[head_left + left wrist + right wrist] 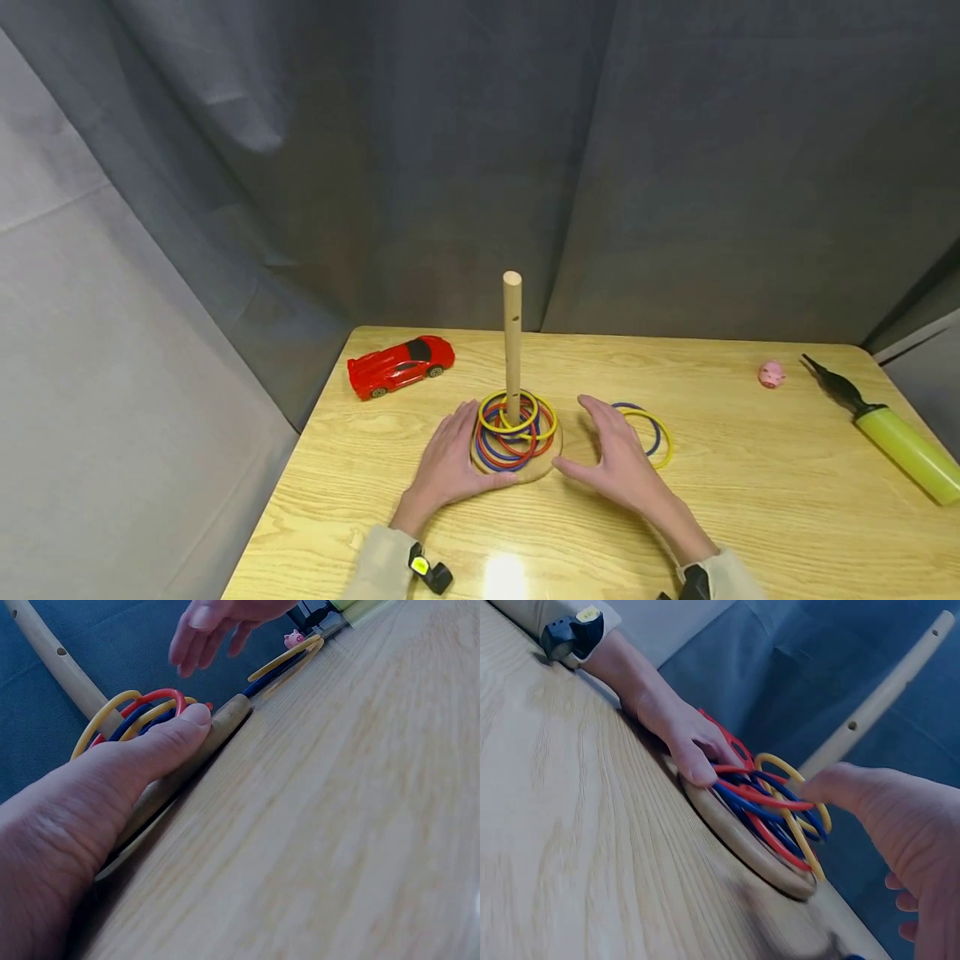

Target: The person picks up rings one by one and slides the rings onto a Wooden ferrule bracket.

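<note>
A ring toss stand has a round wooden base (536, 473) and an upright wooden peg (512, 342) with small holes. Several red, blue and yellow rings (517, 429) lie in a loose pile around the foot of the peg. My left hand (452, 462) grips the base at its left side, the thumb along the front rim; its other fingers are mostly hidden in the left wrist view. On the opposite side my right hand (618, 462) is held apart from the base, thumb and fingers spread, holding nothing. Its thumb overlaps the rings in the right wrist view.
A blue ring (657, 437) and a yellow ring (670, 450) lie on the table (750, 517) just beyond my right hand. A red toy car (401, 365) sits at the back left. Toward the right are a small pink pig (771, 374) and a green hand pump (907, 450) with black nozzle.
</note>
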`<state>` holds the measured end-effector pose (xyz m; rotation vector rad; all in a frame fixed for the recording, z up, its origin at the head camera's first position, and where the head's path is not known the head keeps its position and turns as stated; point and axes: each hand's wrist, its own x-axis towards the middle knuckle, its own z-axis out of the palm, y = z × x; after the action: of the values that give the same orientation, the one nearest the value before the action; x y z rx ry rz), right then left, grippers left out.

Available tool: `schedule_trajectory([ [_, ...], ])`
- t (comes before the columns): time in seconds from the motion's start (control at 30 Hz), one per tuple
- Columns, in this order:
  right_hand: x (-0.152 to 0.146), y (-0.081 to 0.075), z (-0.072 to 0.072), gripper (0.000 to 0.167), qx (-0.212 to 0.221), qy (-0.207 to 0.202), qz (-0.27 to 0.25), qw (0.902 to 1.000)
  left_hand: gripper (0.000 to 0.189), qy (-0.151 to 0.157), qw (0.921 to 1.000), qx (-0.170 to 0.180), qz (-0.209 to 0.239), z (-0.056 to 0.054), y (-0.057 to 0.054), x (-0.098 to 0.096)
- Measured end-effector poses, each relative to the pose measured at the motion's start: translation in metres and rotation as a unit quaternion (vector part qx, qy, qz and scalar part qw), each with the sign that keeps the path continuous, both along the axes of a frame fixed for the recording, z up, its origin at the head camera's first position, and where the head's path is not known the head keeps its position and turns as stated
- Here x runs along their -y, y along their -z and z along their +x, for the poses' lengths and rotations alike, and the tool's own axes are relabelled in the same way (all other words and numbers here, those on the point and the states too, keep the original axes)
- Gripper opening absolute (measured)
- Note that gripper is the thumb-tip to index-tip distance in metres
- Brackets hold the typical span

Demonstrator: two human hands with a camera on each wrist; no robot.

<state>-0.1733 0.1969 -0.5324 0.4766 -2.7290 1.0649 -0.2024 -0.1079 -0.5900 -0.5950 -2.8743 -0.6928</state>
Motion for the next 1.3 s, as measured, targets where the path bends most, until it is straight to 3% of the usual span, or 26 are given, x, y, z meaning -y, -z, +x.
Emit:
schedule_trajectory([
  [0.27,-0.034,0.008,0.005,0.107,-0.003,0.03,0.009,0.9995,0.14,-0.004,0.9999,0.007,-0.012,0.0,0.003,0.001],
  [0.7,-0.075,0.024,0.0,0.11,-0.037,0.083,0.03,0.9954,0.139,-0.001,0.9999,0.005,-0.012,0.002,0.003,0.003],
  [1.3,-0.092,0.038,-0.004,0.115,0.016,0.109,0.057,0.9923,0.14,-0.003,0.9999,0.009,-0.008,-0.001,0.003,0.0],
])
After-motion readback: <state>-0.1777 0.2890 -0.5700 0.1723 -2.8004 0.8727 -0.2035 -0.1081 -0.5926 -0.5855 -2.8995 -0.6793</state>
